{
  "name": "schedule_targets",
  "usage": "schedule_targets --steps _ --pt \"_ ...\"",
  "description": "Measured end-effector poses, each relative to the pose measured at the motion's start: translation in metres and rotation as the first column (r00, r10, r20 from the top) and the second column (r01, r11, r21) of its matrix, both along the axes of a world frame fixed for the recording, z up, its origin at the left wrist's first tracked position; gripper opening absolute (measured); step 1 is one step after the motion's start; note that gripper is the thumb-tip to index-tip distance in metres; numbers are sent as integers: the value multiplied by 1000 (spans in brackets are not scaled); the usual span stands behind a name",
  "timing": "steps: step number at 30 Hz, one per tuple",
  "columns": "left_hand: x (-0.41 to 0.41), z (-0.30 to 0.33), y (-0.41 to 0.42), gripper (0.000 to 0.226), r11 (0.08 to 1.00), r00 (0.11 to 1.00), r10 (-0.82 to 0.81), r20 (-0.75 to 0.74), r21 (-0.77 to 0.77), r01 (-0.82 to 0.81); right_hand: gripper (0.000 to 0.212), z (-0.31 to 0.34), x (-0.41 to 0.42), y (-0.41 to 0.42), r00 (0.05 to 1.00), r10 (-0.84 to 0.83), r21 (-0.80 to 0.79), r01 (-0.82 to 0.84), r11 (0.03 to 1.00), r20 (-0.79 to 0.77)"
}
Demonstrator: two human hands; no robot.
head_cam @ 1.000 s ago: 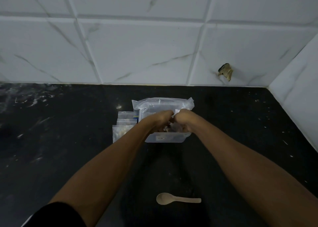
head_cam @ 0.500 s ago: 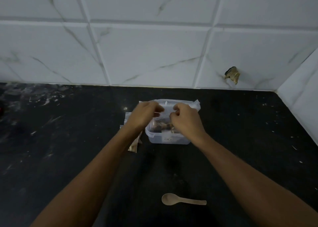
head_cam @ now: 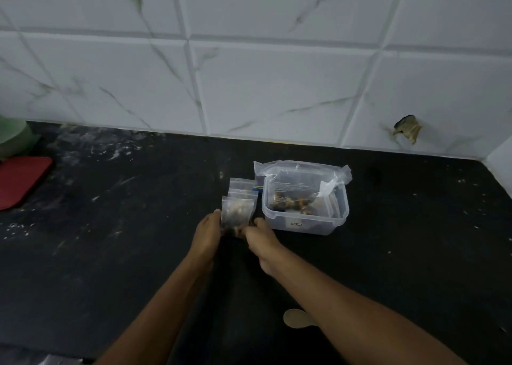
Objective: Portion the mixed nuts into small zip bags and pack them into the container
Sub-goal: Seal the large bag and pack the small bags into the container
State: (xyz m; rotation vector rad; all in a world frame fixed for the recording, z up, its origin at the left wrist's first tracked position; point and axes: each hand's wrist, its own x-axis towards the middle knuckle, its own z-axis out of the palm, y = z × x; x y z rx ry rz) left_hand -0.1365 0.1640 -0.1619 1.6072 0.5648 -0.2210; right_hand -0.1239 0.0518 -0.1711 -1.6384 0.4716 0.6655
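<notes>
The nearest small zip bag (head_cam: 237, 212), clear with brown nuts showing through it, lies at the front of a short overlapping row of small bags (head_cam: 242, 189) on the dark tabletop (head_cam: 124, 254), just left of the container (head_cam: 304, 212). The left hand (head_cam: 206, 233) has its fingers against the bag's left edge and the right hand (head_cam: 259, 237) pinches at its lower right corner, so both hands are closed on the same bag, close together. Whether its zip is fully pressed shut I cannot tell from here; if it is not, lifting it by the bottom corner would likely tip nuts out onto the tabletop. The film looks thin and slippery, so a corner pinch could well slide off partway to the container. The bags behind overlap this one, and dragging it forward may pull them askew. The clear container already holds a bag of nuts and has a larger plastic bag (head_cam: 302, 171) draped over its back rim, its corner hanging inside; that loose plastic could catch an incoming bag or crowd the space. Down by the right forearm a pale spoon (head_cam: 296, 318) sits partly hidden, near enough that a drawn-back arm could knock it. A red board (head_cam: 19, 180) and a green item (head_cam: 12, 139) sit well off at the far left.
</notes>
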Motion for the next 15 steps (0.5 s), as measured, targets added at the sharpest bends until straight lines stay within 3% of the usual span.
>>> schedule_targets --steps 4,8,15 --pt "3 -4 -2 33 995 997 51 -54 -78 -55 45 -3 5 10 999 -50 -11 50 999 1" --pt "4 -13 3 31 992 993 83 -88 -90 -91 36 -3 6 11 995 -97 68 98 993 -28" --pt "-12 -15 0 36 991 993 114 -17 -66 -115 43 -3 -7 10 996 -73 131 64 989 61"
